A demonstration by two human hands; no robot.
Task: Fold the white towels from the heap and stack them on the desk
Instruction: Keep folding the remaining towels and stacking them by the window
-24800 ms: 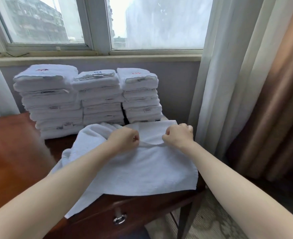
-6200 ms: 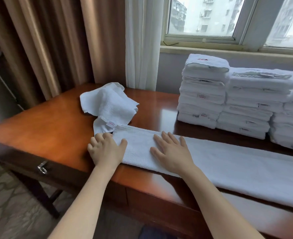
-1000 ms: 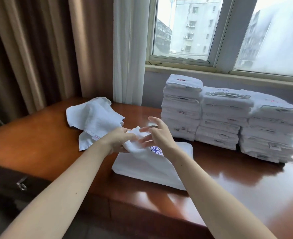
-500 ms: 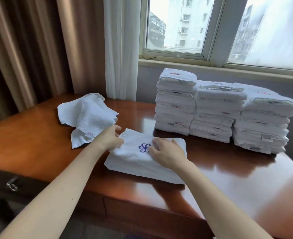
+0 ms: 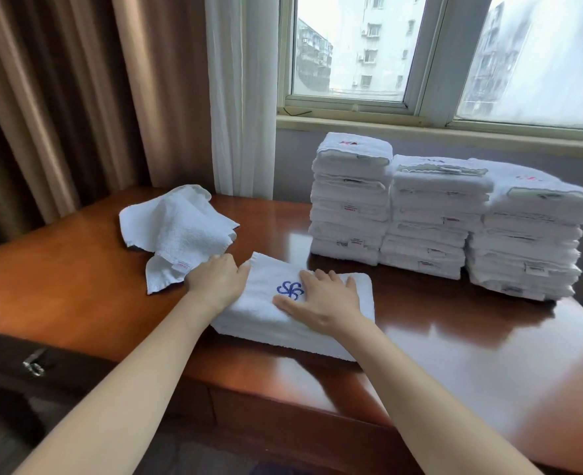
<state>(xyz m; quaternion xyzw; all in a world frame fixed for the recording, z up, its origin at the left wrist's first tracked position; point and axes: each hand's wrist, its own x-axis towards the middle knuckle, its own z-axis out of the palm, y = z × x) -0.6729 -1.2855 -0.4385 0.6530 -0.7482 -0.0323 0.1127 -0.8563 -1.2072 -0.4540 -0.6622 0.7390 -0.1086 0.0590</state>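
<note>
Left hand [image 5: 216, 282] and right hand [image 5: 321, 303] lie flat and apart on the folded white terry towel [image 5: 262, 323], central on the glossy brown wooden surface [image 5: 454, 354]. Three stacks of folded white towels [image 5: 437, 217] stand at two o'clock. One crumpled white towel [image 5: 177, 231] at ten o'clock apparently remains.

Matt, nubby terry-cloth folded towel [image 5: 249, 313] lies on the glossy, smooth varnished wooden desk [image 5: 454, 354].
</note>
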